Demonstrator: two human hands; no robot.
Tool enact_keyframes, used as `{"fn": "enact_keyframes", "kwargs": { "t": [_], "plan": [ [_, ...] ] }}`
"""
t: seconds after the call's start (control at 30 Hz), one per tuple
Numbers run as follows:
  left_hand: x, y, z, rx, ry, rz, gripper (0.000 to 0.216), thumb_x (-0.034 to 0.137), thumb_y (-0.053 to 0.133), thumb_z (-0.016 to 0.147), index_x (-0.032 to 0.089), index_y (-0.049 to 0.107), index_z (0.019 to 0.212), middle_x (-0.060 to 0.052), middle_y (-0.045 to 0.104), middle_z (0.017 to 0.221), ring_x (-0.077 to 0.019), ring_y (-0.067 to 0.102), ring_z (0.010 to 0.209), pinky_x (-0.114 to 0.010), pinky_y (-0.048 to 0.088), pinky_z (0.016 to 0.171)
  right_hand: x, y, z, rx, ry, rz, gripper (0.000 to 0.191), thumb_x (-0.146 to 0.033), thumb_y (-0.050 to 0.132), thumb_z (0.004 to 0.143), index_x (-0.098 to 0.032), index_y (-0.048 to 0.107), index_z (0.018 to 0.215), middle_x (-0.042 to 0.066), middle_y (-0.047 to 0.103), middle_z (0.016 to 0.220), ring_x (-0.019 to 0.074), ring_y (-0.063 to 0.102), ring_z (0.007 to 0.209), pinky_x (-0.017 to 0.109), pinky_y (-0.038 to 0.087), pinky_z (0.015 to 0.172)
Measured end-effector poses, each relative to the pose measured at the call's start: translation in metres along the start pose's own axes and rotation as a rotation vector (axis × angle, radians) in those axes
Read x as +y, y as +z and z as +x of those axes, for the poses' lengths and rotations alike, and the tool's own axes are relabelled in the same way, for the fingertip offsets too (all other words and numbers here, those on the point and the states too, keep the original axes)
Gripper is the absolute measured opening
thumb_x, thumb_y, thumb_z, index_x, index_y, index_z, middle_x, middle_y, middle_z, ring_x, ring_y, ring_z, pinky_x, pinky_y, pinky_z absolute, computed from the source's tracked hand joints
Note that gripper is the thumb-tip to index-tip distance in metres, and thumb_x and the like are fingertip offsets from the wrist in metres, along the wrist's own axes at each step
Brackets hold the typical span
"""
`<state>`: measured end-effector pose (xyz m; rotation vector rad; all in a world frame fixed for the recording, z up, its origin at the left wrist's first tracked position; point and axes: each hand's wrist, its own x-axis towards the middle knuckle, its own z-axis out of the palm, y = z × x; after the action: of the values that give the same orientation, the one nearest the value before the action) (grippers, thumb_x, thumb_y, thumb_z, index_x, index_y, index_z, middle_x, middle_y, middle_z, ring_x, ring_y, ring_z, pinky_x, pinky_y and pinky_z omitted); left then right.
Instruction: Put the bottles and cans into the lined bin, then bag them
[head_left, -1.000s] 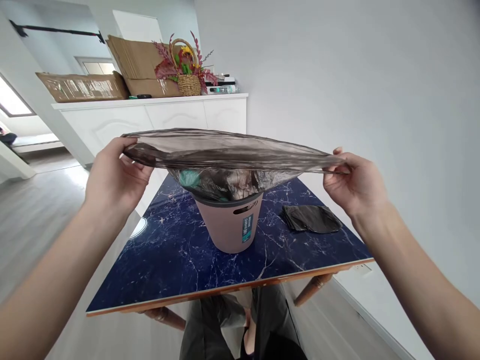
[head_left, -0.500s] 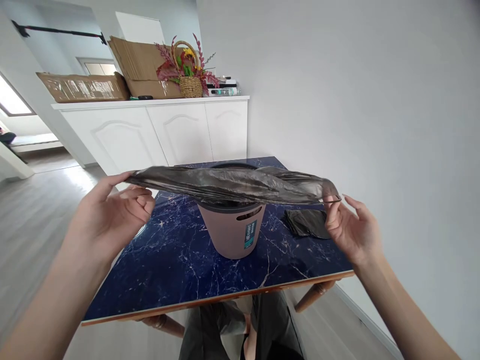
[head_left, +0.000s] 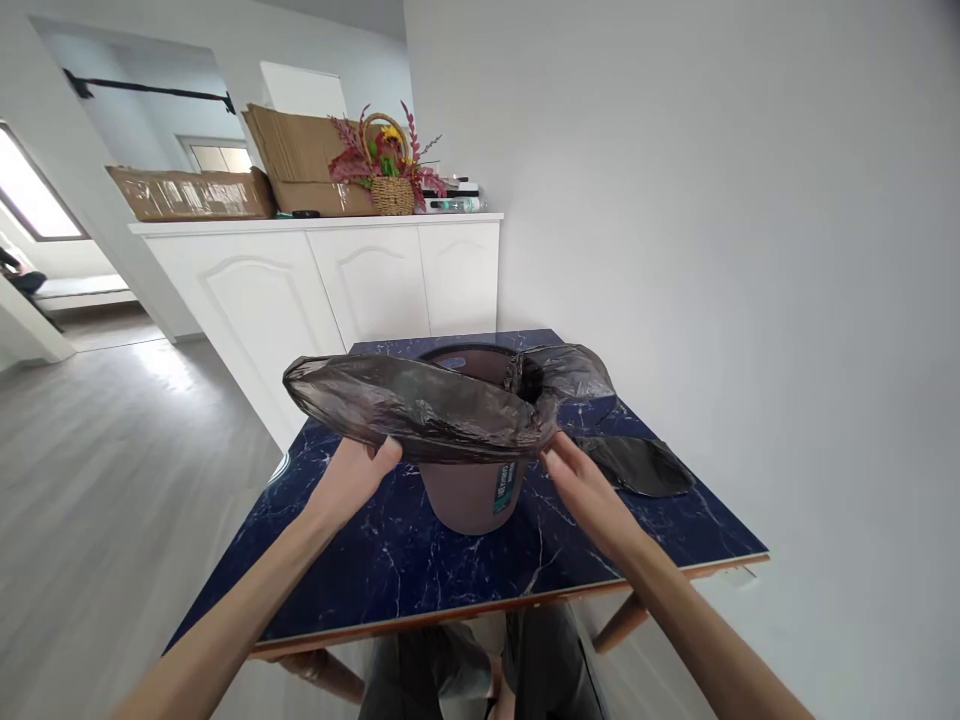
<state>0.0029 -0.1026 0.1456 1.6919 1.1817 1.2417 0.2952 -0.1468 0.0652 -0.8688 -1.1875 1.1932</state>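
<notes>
A thin black garbage bag [head_left: 442, 405] is stretched sideways over the front of a pinkish-brown trash bin [head_left: 465, 500], hiding most of the near rim. The bin stands upright with its dark rim showing behind the bag. My left hand [head_left: 360, 472] grips the bag's lower edge left of the bin, thumb in front and fingers mostly hidden by the plastic. Just right of the bin, my right hand [head_left: 576, 478] pinches the same edge. Beyond it, a loose part of the bag spreads to the right. More folded black plastic [head_left: 641, 465] lies on the table beyond my right hand.
The bin rests on a dark blue marble-patterned table [head_left: 330, 575]. A white cabinet [head_left: 375, 290] stands behind, bearing cardboard boxes [head_left: 191, 195], a flower basket [head_left: 391, 195] and a plastic bottle [head_left: 461, 205]. A grey-white wall [head_left: 675, 250] rises on the right.
Both hands have moved inward from the bag's far ends to its near edge, closer to the bin. The bag has opened wider and sagged, with its right part now bunched and spread.
</notes>
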Motion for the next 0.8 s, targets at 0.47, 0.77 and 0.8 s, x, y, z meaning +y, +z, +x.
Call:
{"fn": "enact_keyframes", "kwargs": {
  "t": [0.47, 0.77, 0.8],
  "plan": [
    [0.06, 0.002, 0.047, 0.209, -0.014, -0.274, 0.035, 0.052, 0.067, 0.1, 0.024, 0.076, 0.12, -0.012, 0.071, 0.144, -0.0339, 0.056, 0.147, -0.048, 0.047, 0.124, -0.08, -0.005, 0.095, 0.127, -0.105, 0.088, 0.029, -0.05, 0.071, 0.098, -0.026, 0.075, 0.113, 0.007, 0.078, 0.13, 0.0295, 0.065, 0.138, 0.048, 0.049, 0.123],
    [0.113, 0.011, 0.075, 0.205, -0.001, -0.812, 0.027, 0.019, 0.044, 0.108, 0.016, 0.067, 0.095, -0.01, 0.078, 0.093, -0.0216, 0.077, 0.094, -0.036, 0.06, 0.099, -0.139, 0.012, 0.12, 0.022, -0.068, 0.63, 0.021, -0.021, 0.045, 0.11, -0.024, 0.061, 0.096, -0.006, 0.057, 0.058, 0.014, 0.069, 0.064, 0.034, 0.064, 0.094],
    [0.119, 0.011, 0.076, 0.207, -0.03, -0.888, 0.028, 0.015, 0.041, 0.108, 0.017, 0.063, 0.09, -0.005, 0.073, 0.079, -0.018, 0.075, 0.08, -0.034, 0.061, 0.096, -0.143, 0.013, 0.122, 0.021, -0.066, 0.664, 0.026, -0.017, 0.043, 0.111, -0.025, 0.058, 0.092, -0.01, 0.044, 0.051, 0.0114, 0.058, 0.051, 0.03, 0.063, 0.086]
  ]
}}
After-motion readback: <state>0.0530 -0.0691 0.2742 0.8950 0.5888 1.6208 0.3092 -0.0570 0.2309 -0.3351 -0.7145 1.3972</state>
